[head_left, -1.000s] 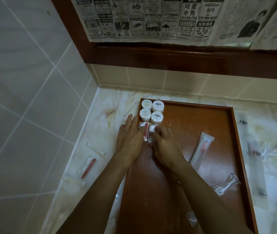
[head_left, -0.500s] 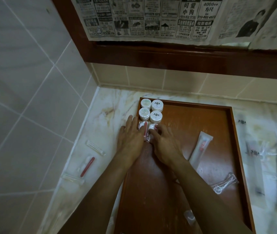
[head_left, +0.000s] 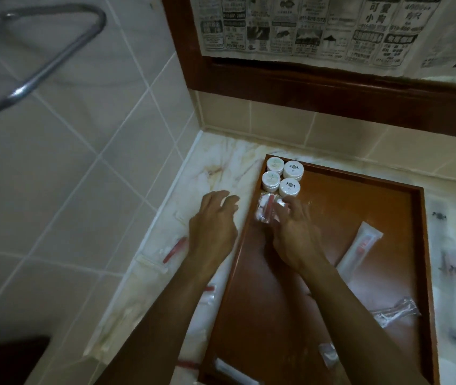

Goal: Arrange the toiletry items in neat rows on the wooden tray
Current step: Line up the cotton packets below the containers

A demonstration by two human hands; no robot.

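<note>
A wooden tray (head_left: 360, 207) lies on the marble counter. Several round white jars (head_left: 282, 177) stand in a tight block in its far left corner. Just below them lie clear packets with a red item (head_left: 266, 209). My right hand (head_left: 296, 232) rests its fingertips on those packets. My left hand (head_left: 213, 223) hovers over the counter left of the tray with loosely spread fingers, holding nothing. A long white sachet (head_left: 360, 247) and a clear wrapped razor (head_left: 393, 314) lie on the tray's right side.
More wrapped items lie on the counter left of the tray, among them a red-handled one (head_left: 175, 249). Further clear packets (head_left: 449, 262) sit on the counter at the right. Tiled walls close the corner; a chrome rail (head_left: 40, 65) hangs at upper left.
My left hand has lifted off the packets and moved left, off the tray and over the counter. My right hand stays on the packets. The camera view has shifted.
</note>
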